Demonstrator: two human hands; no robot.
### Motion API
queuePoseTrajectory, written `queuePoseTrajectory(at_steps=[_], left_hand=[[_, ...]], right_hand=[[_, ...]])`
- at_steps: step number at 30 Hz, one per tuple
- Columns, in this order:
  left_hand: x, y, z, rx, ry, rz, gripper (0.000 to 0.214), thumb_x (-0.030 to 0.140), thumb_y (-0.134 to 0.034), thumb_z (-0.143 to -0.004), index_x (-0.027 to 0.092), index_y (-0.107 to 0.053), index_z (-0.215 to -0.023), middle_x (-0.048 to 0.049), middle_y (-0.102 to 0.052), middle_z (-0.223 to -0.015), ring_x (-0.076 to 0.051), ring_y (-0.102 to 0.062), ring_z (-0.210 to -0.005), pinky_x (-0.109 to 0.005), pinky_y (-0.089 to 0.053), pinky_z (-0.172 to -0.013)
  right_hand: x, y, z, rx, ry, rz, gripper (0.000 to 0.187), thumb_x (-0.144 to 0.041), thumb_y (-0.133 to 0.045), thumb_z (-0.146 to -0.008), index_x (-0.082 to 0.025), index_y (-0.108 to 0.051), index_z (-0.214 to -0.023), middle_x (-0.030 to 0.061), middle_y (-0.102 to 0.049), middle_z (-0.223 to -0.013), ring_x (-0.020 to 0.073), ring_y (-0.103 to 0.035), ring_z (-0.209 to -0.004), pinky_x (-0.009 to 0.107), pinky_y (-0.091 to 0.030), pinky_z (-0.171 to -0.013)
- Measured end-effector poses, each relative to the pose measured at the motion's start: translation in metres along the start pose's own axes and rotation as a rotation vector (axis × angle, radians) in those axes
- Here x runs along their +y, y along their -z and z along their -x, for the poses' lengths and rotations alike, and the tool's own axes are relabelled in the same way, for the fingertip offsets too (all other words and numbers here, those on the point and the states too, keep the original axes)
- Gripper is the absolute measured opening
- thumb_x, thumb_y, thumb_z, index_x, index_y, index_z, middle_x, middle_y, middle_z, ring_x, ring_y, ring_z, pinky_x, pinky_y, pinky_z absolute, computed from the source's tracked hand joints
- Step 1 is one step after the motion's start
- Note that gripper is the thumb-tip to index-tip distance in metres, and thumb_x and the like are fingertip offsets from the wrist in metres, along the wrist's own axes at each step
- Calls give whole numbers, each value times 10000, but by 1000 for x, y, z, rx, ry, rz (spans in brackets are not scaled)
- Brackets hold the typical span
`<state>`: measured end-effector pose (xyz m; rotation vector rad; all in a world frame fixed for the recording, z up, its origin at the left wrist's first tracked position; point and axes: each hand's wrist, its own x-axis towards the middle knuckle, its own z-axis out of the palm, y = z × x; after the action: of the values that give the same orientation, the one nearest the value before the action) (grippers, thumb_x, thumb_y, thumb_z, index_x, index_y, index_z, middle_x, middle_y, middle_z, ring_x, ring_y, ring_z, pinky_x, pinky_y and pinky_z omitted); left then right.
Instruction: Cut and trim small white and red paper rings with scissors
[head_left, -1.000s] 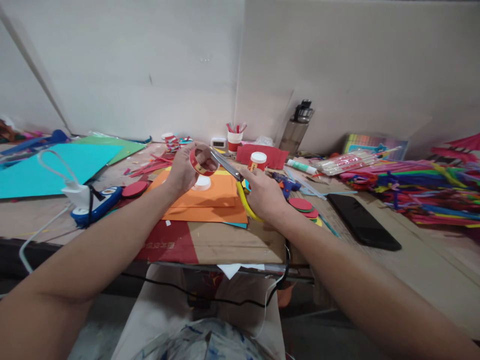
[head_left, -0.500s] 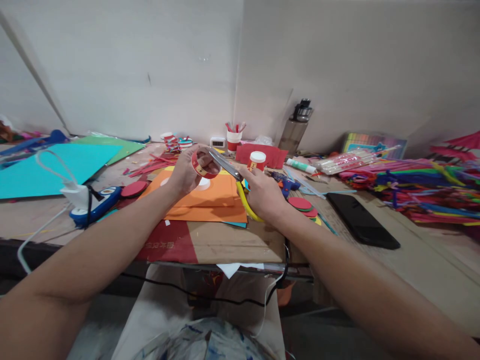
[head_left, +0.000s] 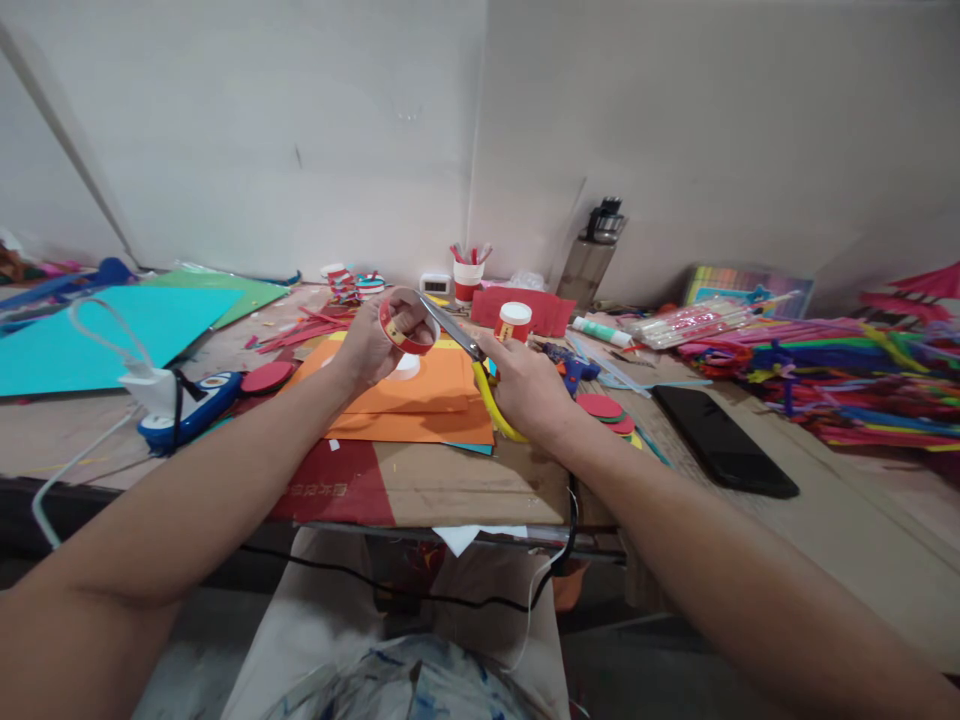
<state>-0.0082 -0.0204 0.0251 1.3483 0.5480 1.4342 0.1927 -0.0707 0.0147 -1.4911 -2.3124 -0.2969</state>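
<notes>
My left hand (head_left: 369,345) holds a red ring-shaped band (head_left: 411,347) with a pale inside, which looks like a section of a paper cup. Its fingers are curled round and inside the band. Scissors with yellow handles (head_left: 486,392) are gripped in my right hand (head_left: 521,380). Their metal blades (head_left: 452,328) point up and left to the band's upper right edge; whether they touch it I cannot tell. Below both hands lie orange sheets (head_left: 412,425) with a white round piece (head_left: 406,368) on them. Just behind my right hand stands a red cup with a white top (head_left: 514,320).
A phone (head_left: 724,440) and stacked paper discs (head_left: 602,408) lie at right, near bundled pipe cleaners (head_left: 817,360). A bottle (head_left: 589,262) stands at the back. On the left are blue sheets (head_left: 97,335) and a white plug (head_left: 148,385) with its cable.
The red band has shifted slightly left in my left hand. The scissor blades show at a slightly different angle beside it, while my right hand stays almost in place.
</notes>
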Motion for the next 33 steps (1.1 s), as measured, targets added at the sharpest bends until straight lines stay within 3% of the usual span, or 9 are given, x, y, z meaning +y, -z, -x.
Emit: queuePoseTrajectory(at_steps=[4,12,19,33], left_hand=[[0,2,-2,-11,-8,-17,299,337,-799,-726,144,-578,-668,18,-562,-552,-64,-536,-471,-171,-392,-434],[0,5,-4,98,-105,-47,255,339,-762,-772,162,-586,-721,17,-590,-598,-76,-570,-510,-181,-436,-464],[-7,5,-1,-43,-53,-11,287,328,-823,-698,141,-608,-735,22,-588,-609,-65,-576,-527,-164,-442,-492],[-1,6,-2,-83,-6,-33,317,340,-817,-691,138,-575,-661,-5,-592,-575,-65,-514,-450,-184,-391,-407]], right_hand=[[1,2,0,-10,-3,-11,451,-215,-446,-916,-180,-525,-1359,137,-674,-1129,260,-631,-939,331,-427,-750],[0,1,0,-15,-46,-11,409,-246,-464,-911,-187,-565,-1303,143,-659,-1145,264,-632,-938,324,-428,-727],[-1,0,0,-3,-45,33,423,-246,-462,-903,-188,-555,-1312,166,-634,-1162,278,-629,-916,328,-413,-673],[0,2,1,21,5,-42,450,-195,-456,-901,-194,-553,-1340,128,-658,-1153,256,-624,-963,324,-430,-753]])
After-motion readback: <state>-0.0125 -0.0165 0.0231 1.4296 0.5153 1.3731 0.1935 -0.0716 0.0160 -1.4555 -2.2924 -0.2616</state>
